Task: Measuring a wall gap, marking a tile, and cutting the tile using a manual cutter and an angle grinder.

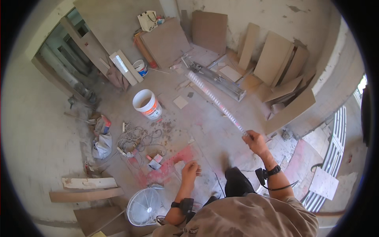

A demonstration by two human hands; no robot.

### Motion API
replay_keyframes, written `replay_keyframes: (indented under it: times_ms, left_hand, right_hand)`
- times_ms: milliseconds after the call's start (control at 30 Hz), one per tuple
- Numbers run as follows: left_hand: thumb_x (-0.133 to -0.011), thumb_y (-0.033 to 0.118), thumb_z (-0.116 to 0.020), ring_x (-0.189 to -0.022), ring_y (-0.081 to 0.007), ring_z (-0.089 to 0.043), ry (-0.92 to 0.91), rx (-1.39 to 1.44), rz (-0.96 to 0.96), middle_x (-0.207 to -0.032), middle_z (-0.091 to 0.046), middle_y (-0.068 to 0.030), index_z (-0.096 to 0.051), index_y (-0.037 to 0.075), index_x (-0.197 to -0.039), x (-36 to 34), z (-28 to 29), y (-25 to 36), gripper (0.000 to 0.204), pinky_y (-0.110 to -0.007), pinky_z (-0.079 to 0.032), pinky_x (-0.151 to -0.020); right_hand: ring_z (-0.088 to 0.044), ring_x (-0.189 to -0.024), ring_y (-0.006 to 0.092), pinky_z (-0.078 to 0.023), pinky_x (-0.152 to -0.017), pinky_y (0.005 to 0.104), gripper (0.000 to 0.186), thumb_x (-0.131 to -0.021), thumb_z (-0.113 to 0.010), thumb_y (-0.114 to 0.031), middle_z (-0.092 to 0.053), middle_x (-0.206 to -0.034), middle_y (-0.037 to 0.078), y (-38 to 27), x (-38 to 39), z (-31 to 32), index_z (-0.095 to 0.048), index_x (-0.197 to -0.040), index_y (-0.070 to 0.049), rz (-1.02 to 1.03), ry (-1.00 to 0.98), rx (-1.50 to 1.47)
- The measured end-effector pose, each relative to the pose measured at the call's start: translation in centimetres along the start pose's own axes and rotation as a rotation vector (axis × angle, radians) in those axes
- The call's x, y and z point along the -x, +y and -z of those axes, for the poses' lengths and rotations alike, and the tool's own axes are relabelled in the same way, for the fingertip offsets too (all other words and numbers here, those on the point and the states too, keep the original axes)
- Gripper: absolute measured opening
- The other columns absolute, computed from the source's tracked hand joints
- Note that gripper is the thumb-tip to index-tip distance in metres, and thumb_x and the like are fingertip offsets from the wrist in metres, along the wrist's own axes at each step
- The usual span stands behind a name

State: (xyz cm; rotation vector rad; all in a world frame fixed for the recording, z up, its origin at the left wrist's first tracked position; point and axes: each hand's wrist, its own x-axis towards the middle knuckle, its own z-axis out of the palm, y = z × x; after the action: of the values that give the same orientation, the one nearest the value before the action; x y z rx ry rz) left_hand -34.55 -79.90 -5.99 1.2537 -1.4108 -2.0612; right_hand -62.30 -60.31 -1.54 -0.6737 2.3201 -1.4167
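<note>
My right hand [256, 142] is closed round the near end of a long, thin white strip [218, 103] with repeated marks, blurred along its length. It slants up and left from my fist, above the floor, toward a metal tile cutter [217, 78]. The marks are too smeared to tell whether it is a measuring tape. My left hand [191, 170] hangs over the red-stained floor with its fingers curled in, and nothing shows in it. Close to its left lie small red and grey blocks [156, 161]. Both wrists wear black straps with devices.
A white bucket [147, 104] stands left of centre, near tangled cables [132, 138]. A round white fan [143, 206] is at lower left. Boards [272, 59] lean along the back wall. At right lies a metal ladder [333, 146] with a white tile [323, 183] on it.
</note>
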Motion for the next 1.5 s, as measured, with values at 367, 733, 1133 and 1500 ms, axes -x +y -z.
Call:
replay_keyframes:
  times_ms: [367, 733, 1133, 1500]
  left_hand:
    - [-0.098, 0.031, -0.057, -0.082, -0.0175, -0.065, 0.065, -0.027, 0.198, -0.099, -0.065, -0.0092, -0.052, 0.003, -0.133, -21.3, -6.5, 7.6, 0.045, -0.030, -0.053, -0.066]
    - [-0.102, 0.036, -0.051, -0.083, -0.0143, -0.063, 0.560, 0.318, -0.230, -0.099, -0.067, -0.0065, -0.060, 0.008, -0.112, -41.0, -6.7, 20.0, 0.032, -0.031, -0.052, -0.075]
    - [-0.102, 0.025, -0.050, -0.051, -0.0074, -0.046, 0.889, -0.301, -0.243, -0.062, -0.050, 0.0020, -0.064, 0.000, -0.101, -59.2, 5.7, 27.0, 0.029, -0.024, -0.038, -0.047]
    - [-0.096, 0.018, -0.054, -0.051, -0.0113, -0.057, 0.813, 0.045, 0.290, -0.074, -0.065, -0.0063, -0.061, 0.006, -0.107, -69.7, 2.3, 8.0, 0.018, -0.025, -0.041, -0.040]
  right_hand:
    - [-0.066, -0.084, 0.0372, -0.052, -0.075, 0.0451, 0.028, -0.088, -0.065, -0.033, -0.069, -0.089, 0.017, 2.8, -23.5, -13.7, -0.069, -0.107, -0.012, 0.231, -0.741, 0.267]
    - [-0.065, -0.088, 0.0312, -0.051, -0.076, 0.0430, 0.025, -0.084, -0.069, -0.030, -0.069, -0.093, 0.012, -3.9, -47.8, -19.4, -0.070, -0.100, -0.010, 0.704, -0.512, 0.349]
    - [-0.066, -0.083, 0.0386, -0.053, -0.074, 0.0448, 0.025, -0.085, -0.069, -0.029, -0.069, -0.084, 0.019, 4.7, -74.3, -24.9, -0.069, -0.091, -0.005, 0.157, -0.669, 0.582]
    - [-0.066, -0.081, 0.0384, -0.053, -0.073, 0.0446, 0.022, -0.087, -0.063, -0.028, -0.070, -0.084, 0.017, 8.8, -87.9, -40.9, -0.069, -0.085, -0.007, 0.163, -1.042, 0.626]
